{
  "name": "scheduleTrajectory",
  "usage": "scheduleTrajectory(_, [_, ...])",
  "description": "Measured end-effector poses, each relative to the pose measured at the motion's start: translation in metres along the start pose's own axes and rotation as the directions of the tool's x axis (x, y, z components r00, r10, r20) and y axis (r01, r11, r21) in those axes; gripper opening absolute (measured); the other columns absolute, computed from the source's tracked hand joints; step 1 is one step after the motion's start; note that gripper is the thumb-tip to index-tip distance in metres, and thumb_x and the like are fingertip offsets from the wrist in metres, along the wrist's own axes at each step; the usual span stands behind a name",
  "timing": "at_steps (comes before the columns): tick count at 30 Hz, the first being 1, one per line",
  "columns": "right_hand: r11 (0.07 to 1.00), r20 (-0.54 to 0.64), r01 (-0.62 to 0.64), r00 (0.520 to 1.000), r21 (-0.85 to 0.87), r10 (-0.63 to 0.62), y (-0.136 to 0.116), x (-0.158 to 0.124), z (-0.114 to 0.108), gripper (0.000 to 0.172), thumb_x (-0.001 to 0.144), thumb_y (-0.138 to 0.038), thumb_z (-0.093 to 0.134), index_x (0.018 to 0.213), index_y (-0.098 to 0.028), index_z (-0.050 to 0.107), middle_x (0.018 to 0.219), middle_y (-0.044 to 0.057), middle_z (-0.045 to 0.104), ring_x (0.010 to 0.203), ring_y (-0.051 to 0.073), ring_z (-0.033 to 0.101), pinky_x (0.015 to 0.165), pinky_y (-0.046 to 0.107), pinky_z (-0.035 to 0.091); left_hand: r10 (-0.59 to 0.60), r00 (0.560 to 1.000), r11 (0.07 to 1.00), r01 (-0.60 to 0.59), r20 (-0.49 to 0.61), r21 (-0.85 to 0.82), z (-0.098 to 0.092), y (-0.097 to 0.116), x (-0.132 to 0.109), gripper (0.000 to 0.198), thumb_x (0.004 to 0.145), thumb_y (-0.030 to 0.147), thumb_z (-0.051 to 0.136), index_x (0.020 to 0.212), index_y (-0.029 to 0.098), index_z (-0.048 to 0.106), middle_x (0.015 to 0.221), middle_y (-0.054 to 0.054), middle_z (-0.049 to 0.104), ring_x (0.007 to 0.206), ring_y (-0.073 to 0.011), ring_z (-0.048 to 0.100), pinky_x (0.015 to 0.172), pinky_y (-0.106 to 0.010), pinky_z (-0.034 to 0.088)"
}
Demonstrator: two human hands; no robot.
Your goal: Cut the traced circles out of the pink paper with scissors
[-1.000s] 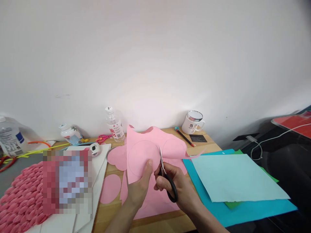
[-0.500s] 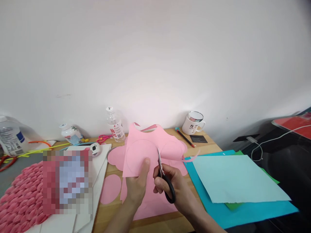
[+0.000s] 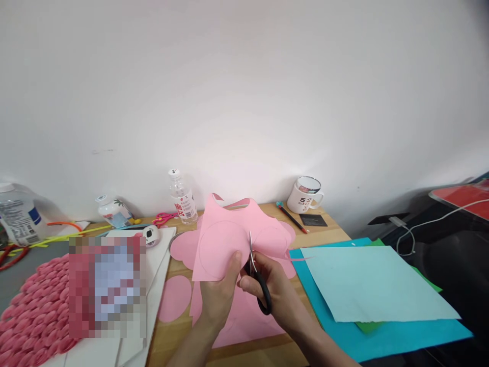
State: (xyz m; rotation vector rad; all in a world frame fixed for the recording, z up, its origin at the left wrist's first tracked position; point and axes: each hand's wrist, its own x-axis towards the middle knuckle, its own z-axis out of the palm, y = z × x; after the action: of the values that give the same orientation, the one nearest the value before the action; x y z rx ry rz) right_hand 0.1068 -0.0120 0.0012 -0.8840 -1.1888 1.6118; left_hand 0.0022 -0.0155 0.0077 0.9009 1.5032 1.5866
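Note:
My left hand (image 3: 221, 295) grips a pink paper sheet (image 3: 223, 244) from below, its thumb on top. The sheet carries drawn circles, and its upper part has cut-out curves. My right hand (image 3: 269, 283) is closed around scissors (image 3: 263, 293) with black handles. Their blades point up and away, at the paper beside the drawn circle. A cut-out pink circle (image 3: 175, 298) lies on the wooden table to the left. More pink paper (image 3: 244, 331) lies under my hands, partly hidden by them.
Light blue paper (image 3: 378, 283) lies over blue (image 3: 355, 341) and green sheets at right. At the back stand a bottle (image 3: 183, 199), a white mug (image 3: 305, 194) and a pencil (image 3: 292, 218). A pink braided item (image 3: 42, 300) sits on white boards at left.
My left thumb has shifted slightly right across the sheet, closer to the scissors. The scissors have turned a little more upright. A thin strip at the sheet's right edge has dropped slightly.

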Motion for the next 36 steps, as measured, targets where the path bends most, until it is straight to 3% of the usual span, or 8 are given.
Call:
scheduleTrajectory(4, [1.000,0.000,0.006,1.000,0.001,-0.006,0.000,-0.001,-0.001,0.037,0.068,-0.043,0.075,0.070,-0.018,0.049,0.060,-0.005,0.040,0.056,0.009,0.030,0.051,0.024,0.023,-0.014,0.999,0.999,0.013,-0.040,-0.033,0.003,0.004,-0.002,0.031,0.064,0.041,0.070,0.080,0.015,0.068,0.075,-0.006,0.073,0.074,-0.0236,0.069,0.065,-0.032,0.057])
scheduleTrajectory(10, [1.000,-0.017,-0.005,1.000,-0.029,0.005,-0.003,-0.002,0.000,0.035,0.069,-0.045,0.074,0.071,-0.017,0.053,0.059,-0.005,0.042,0.055,0.009,0.033,0.051,0.023,0.026,0.010,0.996,0.999,-0.013,0.088,0.032,-0.004,-0.003,0.006,0.025,0.063,0.039,0.073,0.065,0.016,0.065,0.058,-0.002,0.066,0.059,-0.0197,0.065,0.055,-0.029,0.055])
scheduleTrajectory(23, [0.999,-0.047,-0.041,0.998,-0.034,0.040,0.002,-0.002,-0.001,0.030,0.068,-0.041,0.074,0.069,-0.017,0.057,0.056,-0.004,0.050,0.054,0.010,0.043,0.053,0.024,0.035,-0.017,0.993,1.000,0.019,0.120,-0.017,-0.003,0.005,0.003,0.027,0.067,0.038,0.068,0.053,0.017,0.058,0.043,0.003,0.054,0.036,-0.0123,0.050,0.032,-0.023,0.043])
scheduleTrajectory(36, [0.997,-0.082,-0.068,0.994,-0.025,0.065,-0.005,-0.001,0.003,0.019,0.066,-0.029,0.069,0.066,-0.017,0.054,0.053,-0.005,0.051,0.050,0.009,0.047,0.050,0.023,0.038,0.061,0.990,0.998,-0.059,0.130,-0.016,-0.007,0.002,0.009,0.023,0.070,0.037,0.067,0.061,0.017,0.061,0.048,0.002,0.058,0.041,-0.0130,0.054,0.036,-0.023,0.047])
